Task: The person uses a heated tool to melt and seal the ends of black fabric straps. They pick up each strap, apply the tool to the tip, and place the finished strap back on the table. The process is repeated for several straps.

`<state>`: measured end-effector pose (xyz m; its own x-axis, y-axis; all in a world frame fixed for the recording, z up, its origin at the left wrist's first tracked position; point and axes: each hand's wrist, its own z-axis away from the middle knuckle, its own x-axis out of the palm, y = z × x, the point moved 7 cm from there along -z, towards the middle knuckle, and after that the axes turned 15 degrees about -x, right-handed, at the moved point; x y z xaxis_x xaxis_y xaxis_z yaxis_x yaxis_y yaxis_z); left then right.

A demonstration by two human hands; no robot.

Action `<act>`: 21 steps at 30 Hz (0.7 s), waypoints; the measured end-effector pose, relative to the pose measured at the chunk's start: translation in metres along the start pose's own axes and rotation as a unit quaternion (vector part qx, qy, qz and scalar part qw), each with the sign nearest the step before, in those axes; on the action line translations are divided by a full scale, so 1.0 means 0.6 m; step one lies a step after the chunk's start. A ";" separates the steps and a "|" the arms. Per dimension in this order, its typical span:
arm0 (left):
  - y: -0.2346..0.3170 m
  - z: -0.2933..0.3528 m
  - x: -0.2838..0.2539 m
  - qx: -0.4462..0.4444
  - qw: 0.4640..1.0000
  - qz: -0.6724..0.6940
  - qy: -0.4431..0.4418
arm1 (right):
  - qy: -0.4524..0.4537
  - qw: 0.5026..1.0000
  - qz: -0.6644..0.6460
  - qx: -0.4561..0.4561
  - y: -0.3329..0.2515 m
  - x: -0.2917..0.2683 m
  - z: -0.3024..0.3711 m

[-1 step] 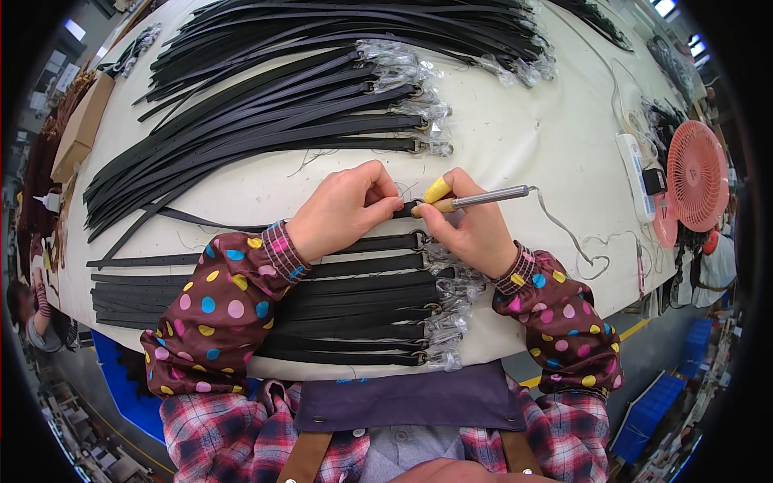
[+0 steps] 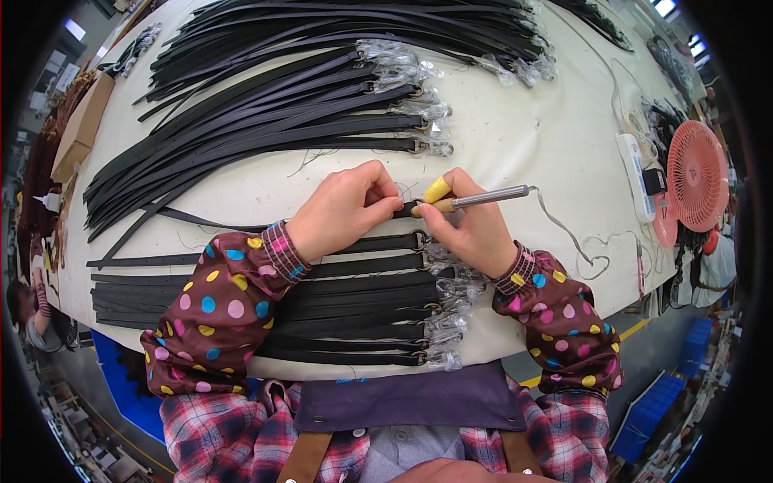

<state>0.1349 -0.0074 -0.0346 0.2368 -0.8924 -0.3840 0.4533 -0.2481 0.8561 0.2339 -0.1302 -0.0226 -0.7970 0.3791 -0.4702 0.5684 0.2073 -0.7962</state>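
Note:
My left hand (image 2: 342,208) is closed in a pinch at the buckle end of a black belt (image 2: 193,216). The belt's strap runs leftward from under that hand. Fine loose threads (image 2: 407,191) stand up at the fingertips. In my right hand (image 2: 473,229) is a corded pen-like tool (image 2: 493,196), with a wooden grip and a metal barrel. Its grip end points left toward the belt end, while a grey cord leaves the barrel's right end. A yellow cover (image 2: 436,190) wraps one right finger. The tool's tip and the exact contact are hidden by my fingers.
Black belts with plastic-wrapped buckles lie in a near pile (image 2: 362,302) and a far pile (image 2: 266,121) on the white table (image 2: 515,121). A power strip (image 2: 636,177) and a pink fan (image 2: 697,175) are at right. A cardboard box (image 2: 83,127) stands far left.

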 end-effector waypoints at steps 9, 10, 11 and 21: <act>0.000 0.000 0.001 0.004 1.000 0.013 -0.011 | -0.006 1.000 -0.008 0.012 -0.001 0.000 0.000; -0.001 0.000 -0.001 0.007 1.000 0.023 0.000 | -0.005 1.000 -0.009 0.019 -0.004 -0.001 -0.001; -0.004 -0.002 -0.002 0.009 0.999 0.033 0.012 | -0.004 1.000 -0.009 0.026 -0.005 -0.002 -0.002; -0.014 -0.006 -0.002 -0.032 0.994 0.101 0.002 | 0.043 0.999 -0.026 0.002 -0.007 -0.004 -0.006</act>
<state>0.1341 -0.0029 -0.0427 0.3321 -0.9200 -0.2079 0.4499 -0.0392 0.8922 0.2343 -0.1290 -0.0168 -0.8051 0.4432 -0.3942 0.5254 0.2245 -0.8207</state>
